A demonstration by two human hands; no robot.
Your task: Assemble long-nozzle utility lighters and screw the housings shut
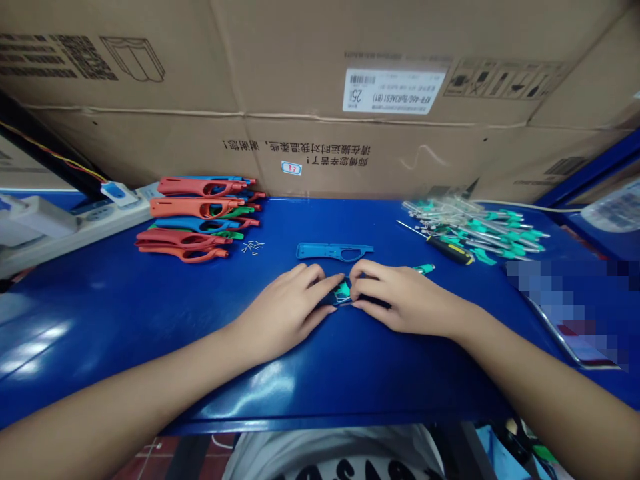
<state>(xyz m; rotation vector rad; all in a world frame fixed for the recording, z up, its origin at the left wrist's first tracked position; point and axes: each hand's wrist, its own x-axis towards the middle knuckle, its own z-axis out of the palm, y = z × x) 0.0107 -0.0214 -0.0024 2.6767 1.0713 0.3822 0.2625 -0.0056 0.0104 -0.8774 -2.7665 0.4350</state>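
Note:
Both hands are closed around one blue lighter casing half, low over the middle of the table. A green trigger part [343, 292] shows inside it between the fingertips; most of the casing is hidden by the fingers. My left hand [295, 303] pinches the casing's left end between thumb and fingers. On the right end, the curled fingers of my right hand [395, 293] press near the green part. A green tip [424, 269] pokes out beyond the right hand. Just behind the hands lies another blue casing half [335, 251].
Red, orange, blue and green lighter casings [195, 220] are stacked at left, beside small metal pins [253, 248] and a power strip [120, 210]. At right lie metal rods with green parts [480, 227], a screwdriver [450, 251] and a phone-like object [565, 320]. A cardboard wall [300, 80] stands behind.

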